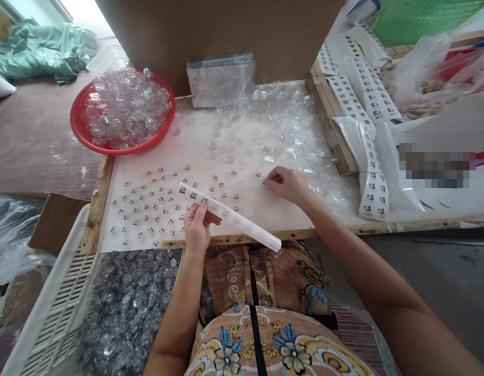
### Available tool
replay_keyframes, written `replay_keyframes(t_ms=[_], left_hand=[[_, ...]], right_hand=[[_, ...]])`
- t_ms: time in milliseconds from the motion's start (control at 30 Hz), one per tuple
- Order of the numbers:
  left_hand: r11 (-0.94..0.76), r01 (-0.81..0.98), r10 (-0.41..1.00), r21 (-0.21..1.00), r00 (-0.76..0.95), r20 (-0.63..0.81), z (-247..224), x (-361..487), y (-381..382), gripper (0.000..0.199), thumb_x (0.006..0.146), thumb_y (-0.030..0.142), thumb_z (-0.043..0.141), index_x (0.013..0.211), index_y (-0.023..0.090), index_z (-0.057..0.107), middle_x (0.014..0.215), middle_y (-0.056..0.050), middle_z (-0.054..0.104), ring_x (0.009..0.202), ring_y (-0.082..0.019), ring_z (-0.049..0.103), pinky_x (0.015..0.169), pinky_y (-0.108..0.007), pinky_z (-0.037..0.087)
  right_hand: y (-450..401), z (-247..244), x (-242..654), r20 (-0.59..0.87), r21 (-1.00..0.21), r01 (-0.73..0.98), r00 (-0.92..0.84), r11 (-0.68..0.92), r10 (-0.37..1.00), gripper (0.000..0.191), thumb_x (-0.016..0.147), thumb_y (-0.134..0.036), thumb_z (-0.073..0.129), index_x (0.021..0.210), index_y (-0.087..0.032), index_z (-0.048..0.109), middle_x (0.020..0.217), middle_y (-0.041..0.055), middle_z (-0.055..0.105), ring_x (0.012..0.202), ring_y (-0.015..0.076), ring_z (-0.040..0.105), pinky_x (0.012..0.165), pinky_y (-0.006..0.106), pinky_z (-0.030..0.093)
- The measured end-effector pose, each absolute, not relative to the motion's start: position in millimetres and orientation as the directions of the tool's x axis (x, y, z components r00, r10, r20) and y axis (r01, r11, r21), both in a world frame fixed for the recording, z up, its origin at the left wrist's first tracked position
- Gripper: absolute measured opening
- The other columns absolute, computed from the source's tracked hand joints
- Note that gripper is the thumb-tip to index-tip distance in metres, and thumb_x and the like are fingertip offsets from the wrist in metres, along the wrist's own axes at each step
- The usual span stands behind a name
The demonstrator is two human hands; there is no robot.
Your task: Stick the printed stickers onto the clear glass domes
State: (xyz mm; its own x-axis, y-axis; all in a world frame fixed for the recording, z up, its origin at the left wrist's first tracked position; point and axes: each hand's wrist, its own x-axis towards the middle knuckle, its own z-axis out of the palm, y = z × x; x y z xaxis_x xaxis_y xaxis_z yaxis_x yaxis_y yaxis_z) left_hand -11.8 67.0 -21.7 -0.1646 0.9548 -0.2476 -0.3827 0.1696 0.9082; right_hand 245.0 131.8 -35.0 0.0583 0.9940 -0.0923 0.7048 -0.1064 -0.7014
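My left hand [199,222] is closed round a long white sticker strip [248,225] printed with small panda faces, which slants down to the right over the table's front edge. To its right, my right hand [287,184] is pinched low over the white table top [265,209]; a small dark sticker [265,182] shows at its fingertips. Just left of those fingertips lies a clear disc with a panda print [258,174]. Many printed discs [146,207] sit in loose rows at the left, and plain clear discs [289,125] crowd the back and right.
A red basin [167,125] heaped with clear pieces stands at the back left. Wooden strips [336,125] edge the table. Sticker sheets [373,177] lie at the right. A white crate [61,313] holding printed discs is below left. A cardboard panel [226,31] rises behind.
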Motion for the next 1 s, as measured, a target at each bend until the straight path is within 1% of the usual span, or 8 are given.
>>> replay_keyframes(t_ms=[300, 433, 533, 600, 700, 833, 933, 1000], left_hand=[[0.163, -0.394, 0.960, 0.904, -0.148, -0.237, -21, -13, 67, 0.031, 0.075, 0.043, 0.069, 0.083, 0.013, 0.071, 0.053, -0.001, 0.065, 0.041, -0.011, 0.057, 0.041, -0.020, 0.048], [0.162, -0.393, 0.958, 0.905, -0.156, -0.240, -21, -12, 67, 0.031, 0.074, 0.044, 0.069, 0.081, 0.013, 0.070, 0.053, -0.002, 0.065, 0.041, -0.011, 0.057, 0.040, -0.020, 0.048], [0.161, -0.399, 0.958, 0.903, -0.157, -0.240, -19, -12, 67, 0.031, 0.074, 0.044, 0.070, 0.081, 0.013, 0.071, 0.052, -0.001, 0.065, 0.041, -0.010, 0.057, 0.040, -0.020, 0.047], [0.165, -0.401, 0.957, 0.901, -0.158, -0.245, -18, -12, 67, 0.031, 0.073, 0.044, 0.071, 0.081, 0.013, 0.071, 0.051, -0.001, 0.064, 0.041, -0.010, 0.057, 0.040, -0.020, 0.047], [0.173, -0.393, 0.955, 0.903, -0.159, -0.252, -17, -12, 67, 0.032, 0.072, 0.045, 0.071, 0.081, 0.014, 0.071, 0.051, -0.001, 0.064, 0.040, -0.011, 0.056, 0.040, -0.020, 0.046], [0.180, -0.382, 0.953, 0.906, -0.162, -0.257, -16, -12, 66, 0.033, 0.071, 0.046, 0.070, 0.080, 0.014, 0.070, 0.050, -0.001, 0.063, 0.040, -0.011, 0.056, 0.040, -0.020, 0.046], [0.179, -0.395, 0.952, 0.901, -0.159, -0.260, -17, -11, 66, 0.034, 0.072, 0.045, 0.070, 0.081, 0.013, 0.070, 0.050, -0.001, 0.063, 0.041, -0.011, 0.057, 0.040, -0.020, 0.046], [0.187, -0.395, 0.956, 0.900, -0.139, -0.260, -18, -11, 65, 0.035, 0.074, 0.046, 0.069, 0.084, 0.013, 0.070, 0.052, -0.001, 0.064, 0.041, -0.011, 0.057, 0.040, -0.020, 0.047]], right_hand=[[128, -30, 239, -0.101, -0.659, 0.746, 0.038, -0.095, 0.994, 0.006, 0.074, -0.026, 0.056, 0.072, -0.020, 0.059, 0.069, 0.0025, 0.065, 0.063, 0.0158, 0.056, 0.058, 0.027, 0.037], [124, -26, 233, -0.047, -0.558, 0.830, -0.001, -0.026, 0.999, 0.008, 0.077, -0.021, 0.054, 0.077, -0.021, 0.062, 0.075, 0.0039, 0.064, 0.065, 0.0165, 0.055, 0.059, 0.027, 0.036], [121, -24, 229, -0.018, -0.465, 0.885, 0.021, -0.027, 1.000, 0.012, 0.080, -0.021, 0.053, 0.082, -0.020, 0.064, 0.089, 0.0091, 0.062, 0.066, 0.0176, 0.054, 0.059, 0.029, 0.035], [120, -24, 228, -0.024, -0.446, 0.894, 0.037, -0.044, 0.999, 0.012, 0.081, -0.021, 0.052, 0.084, -0.020, 0.064, 0.095, 0.0115, 0.061, 0.068, 0.0186, 0.054, 0.061, 0.030, 0.036], [122, -26, 228, -0.035, -0.471, 0.879, 0.063, -0.072, 0.997, 0.011, 0.080, -0.022, 0.053, 0.088, -0.019, 0.061, 0.091, 0.0114, 0.063, 0.071, 0.0213, 0.056, 0.064, 0.032, 0.038], [126, -28, 227, -0.038, -0.577, 0.813, 0.072, -0.081, 0.997, 0.029, 0.079, -0.023, 0.056, 0.108, -0.020, 0.053, 0.081, 0.0062, 0.068, 0.071, 0.0224, 0.058, 0.064, 0.032, 0.040], [124, -19, 218, 0.004, -0.592, 0.805, 0.049, -0.036, 0.999, 0.022, 0.081, -0.022, 0.052, 0.103, -0.020, 0.055, 0.085, 0.0081, 0.068, 0.075, 0.0226, 0.059, 0.066, 0.033, 0.041], [119, -6, 206, 0.029, -0.650, 0.760, 0.005, 0.015, 1.000, 0.016, 0.083, -0.024, 0.052, 0.098, -0.020, 0.058, 0.089, 0.0093, 0.068, 0.077, 0.0217, 0.060, 0.067, 0.033, 0.042]])
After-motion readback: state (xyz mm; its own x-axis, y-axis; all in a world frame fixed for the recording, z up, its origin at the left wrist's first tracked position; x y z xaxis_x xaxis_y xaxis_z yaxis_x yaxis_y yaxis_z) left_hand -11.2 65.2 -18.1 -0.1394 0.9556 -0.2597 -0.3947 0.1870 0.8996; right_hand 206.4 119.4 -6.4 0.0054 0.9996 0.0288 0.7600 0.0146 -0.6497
